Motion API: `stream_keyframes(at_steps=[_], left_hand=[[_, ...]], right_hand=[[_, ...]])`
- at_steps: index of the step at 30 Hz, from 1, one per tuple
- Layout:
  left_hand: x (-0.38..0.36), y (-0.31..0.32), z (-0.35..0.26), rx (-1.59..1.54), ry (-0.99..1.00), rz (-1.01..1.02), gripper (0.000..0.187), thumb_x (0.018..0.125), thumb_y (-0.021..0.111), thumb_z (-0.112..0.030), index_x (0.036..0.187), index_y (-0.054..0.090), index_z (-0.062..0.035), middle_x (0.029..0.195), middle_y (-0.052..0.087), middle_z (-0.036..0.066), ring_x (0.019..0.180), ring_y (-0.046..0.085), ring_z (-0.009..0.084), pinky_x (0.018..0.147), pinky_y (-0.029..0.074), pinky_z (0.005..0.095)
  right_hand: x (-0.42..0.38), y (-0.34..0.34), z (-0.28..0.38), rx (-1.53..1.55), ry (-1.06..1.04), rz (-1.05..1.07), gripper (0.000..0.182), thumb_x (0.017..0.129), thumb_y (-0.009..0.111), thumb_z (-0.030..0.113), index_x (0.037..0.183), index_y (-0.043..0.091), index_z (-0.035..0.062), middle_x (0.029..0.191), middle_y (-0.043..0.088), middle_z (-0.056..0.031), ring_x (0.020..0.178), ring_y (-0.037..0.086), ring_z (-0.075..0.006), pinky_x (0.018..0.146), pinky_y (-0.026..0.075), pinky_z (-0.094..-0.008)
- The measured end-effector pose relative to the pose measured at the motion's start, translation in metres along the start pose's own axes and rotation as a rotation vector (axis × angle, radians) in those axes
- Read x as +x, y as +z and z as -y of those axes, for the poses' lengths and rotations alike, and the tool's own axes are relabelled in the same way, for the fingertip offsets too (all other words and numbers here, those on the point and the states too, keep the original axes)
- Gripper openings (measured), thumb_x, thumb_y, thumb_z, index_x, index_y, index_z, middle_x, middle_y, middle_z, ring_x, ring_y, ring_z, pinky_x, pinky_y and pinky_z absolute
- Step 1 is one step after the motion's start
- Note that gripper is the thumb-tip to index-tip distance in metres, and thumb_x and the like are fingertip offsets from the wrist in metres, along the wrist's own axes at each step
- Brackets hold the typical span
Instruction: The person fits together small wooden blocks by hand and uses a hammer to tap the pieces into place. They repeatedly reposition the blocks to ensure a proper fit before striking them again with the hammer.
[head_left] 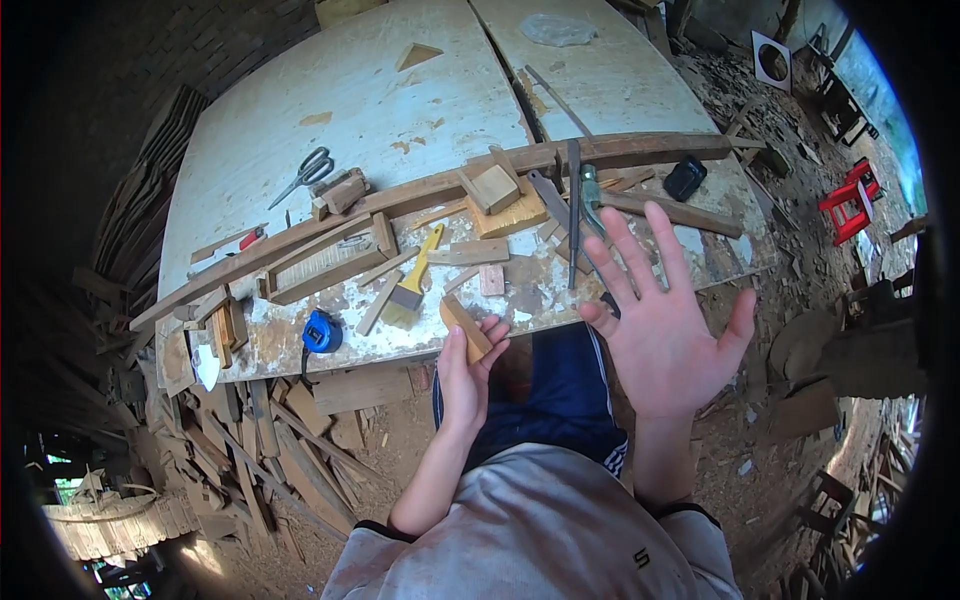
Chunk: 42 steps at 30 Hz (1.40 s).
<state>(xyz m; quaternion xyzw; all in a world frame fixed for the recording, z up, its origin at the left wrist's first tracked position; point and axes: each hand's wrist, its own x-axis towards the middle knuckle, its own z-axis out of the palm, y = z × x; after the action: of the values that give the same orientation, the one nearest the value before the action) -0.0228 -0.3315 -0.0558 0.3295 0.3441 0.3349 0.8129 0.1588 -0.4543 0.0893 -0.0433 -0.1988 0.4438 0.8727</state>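
My left hand (462,385) is closed around a small wooden block (466,329), held at the table's front edge. The block is light brown, and its upper end looks angled or rounded. Raised to the right, my right hand (660,335) has its palm toward me and its fingers spread, holding nothing. Near the left hand lie a paintbrush (418,270) with a yellow handle, a small wood cube (491,280) and a blue tape measure (322,331). Beyond the right fingertips are a hammer (590,188) with a greenish head and a long dark metal bar (574,210).
A long wooden beam (430,195) crosses the worn white table (300,130). Scissors (305,175), a handsaw (547,196), a black object (685,178) and wood offcuts lie around it. Scrap wood (280,450) is piled on the floor at left; a red stand (850,203) is at far right.
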Motion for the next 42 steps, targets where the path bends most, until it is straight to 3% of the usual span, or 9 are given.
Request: stream_keyframes(at_steps=[2,8,12,18,21,24,29,36,42], left_hand=[[0.0,-0.001,0.001,-0.003,-0.003,-0.004,0.052,0.12,0.039,-0.039,0.144,0.051,0.0053,0.138,0.066,0.024,0.127,0.069,0.0332,0.108,0.058,0.0455],[0.0,-0.001,0.0,-0.007,-0.007,-0.001,0.052,0.12,0.039,-0.04,0.143,0.051,0.0057,0.137,0.066,0.024,0.127,0.069,0.0335,0.108,0.057,0.0453],[0.001,-0.003,-0.001,-0.004,-0.005,-0.006,0.052,0.121,0.038,-0.039,0.142,0.051,0.0058,0.137,0.066,0.025,0.127,0.069,0.0337,0.108,0.057,0.0451],[0.001,-0.003,-0.002,0.009,-0.014,-0.002,0.05,0.121,0.038,-0.038,0.142,0.051,0.006,0.135,0.067,0.025,0.126,0.07,0.0336,0.108,0.057,0.0448],[0.001,-0.003,-0.002,0.02,-0.01,-0.004,0.05,0.121,0.038,-0.037,0.141,0.051,0.0059,0.135,0.068,0.025,0.125,0.071,0.0334,0.108,0.057,0.0447],[0.001,-0.004,-0.001,0.04,0.012,0.005,0.046,0.121,0.039,-0.036,0.139,0.053,0.0044,0.132,0.069,0.023,0.12,0.072,0.0311,0.104,0.059,0.0424],[0.005,-0.017,0.004,0.291,0.174,0.055,0.029,0.117,0.053,-0.024,0.131,0.058,0.0006,0.12,0.075,0.017,0.091,0.075,0.0173,0.077,0.06,0.0288],[0.018,-0.013,-0.007,0.738,0.238,0.117,0.022,0.11,0.068,-0.015,0.125,0.066,0.0013,0.096,0.074,0.006,0.074,0.066,0.0068,0.065,0.057,0.0257],[0.037,0.01,-0.016,0.871,0.216,0.119,0.028,0.103,0.077,-0.02,0.12,0.071,0.0023,0.091,0.077,0.01,0.068,0.068,0.0089,0.058,0.051,0.0254]], right_hand=[[-0.002,-0.005,0.001,-0.027,0.008,0.001,0.114,0.103,0.044,0.077,0.174,-0.009,0.0047,0.178,0.005,-0.0328,0.164,0.021,-0.0457,0.118,0.039,-0.0678],[-0.03,-0.048,-0.003,-0.599,0.176,0.058,0.087,0.107,0.051,0.061,0.162,0.038,-0.0056,0.14,0.062,-0.0319,0.126,0.067,-0.0403,0.097,0.059,-0.0476],[-0.065,-0.072,-0.028,-1.212,0.669,-0.001,0.038,0.103,0.075,0.032,0.115,0.074,-0.0041,0.097,0.079,-0.0138,0.092,0.078,-0.0227,0.087,0.06,-0.0373],[-0.141,-0.203,-0.071,-2.058,1.07,0.021,0.04,0.096,0.078,0.041,0.094,0.077,0.0014,0.091,0.08,-0.019,0.096,0.077,-0.0416,0.1,0.054,-0.0609],[-0.15,-0.222,-0.08,-2.111,0.826,0.105,0.037,0.093,0.081,0.039,0.096,0.076,0.0025,0.079,0.077,-0.0162,0.077,0.077,-0.0373,0.077,0.059,-0.0441],[-0.143,-0.214,-0.086,-1.906,0.906,0.023,0.037,0.09,0.084,0.041,0.097,0.076,0.0056,0.082,0.077,-0.0152,0.086,0.076,-0.0395,0.104,0.049,-0.0645],[-0.124,-0.174,-0.062,-1.645,0.481,0.025,0.014,0.096,0.08,0.015,0.098,0.073,0.0024,0.078,0.073,-0.0102,0.07,0.072,-0.0216,0.065,0.056,-0.0333],[-0.088,-0.122,0.025,-2.003,-0.287,-0.372,0.006,0.094,0.075,0.001,0.1,0.074,0.0008,0.085,0.071,-0.0098,0.074,0.071,-0.0223,0.069,0.054,-0.0338],[-0.064,-0.154,0.098,-2.161,-0.272,-0.575,0.022,0.094,0.075,0.006,0.116,0.07,0.002,0.115,0.068,-0.0156,0.109,0.068,-0.0312,0.095,0.053,-0.0406]])
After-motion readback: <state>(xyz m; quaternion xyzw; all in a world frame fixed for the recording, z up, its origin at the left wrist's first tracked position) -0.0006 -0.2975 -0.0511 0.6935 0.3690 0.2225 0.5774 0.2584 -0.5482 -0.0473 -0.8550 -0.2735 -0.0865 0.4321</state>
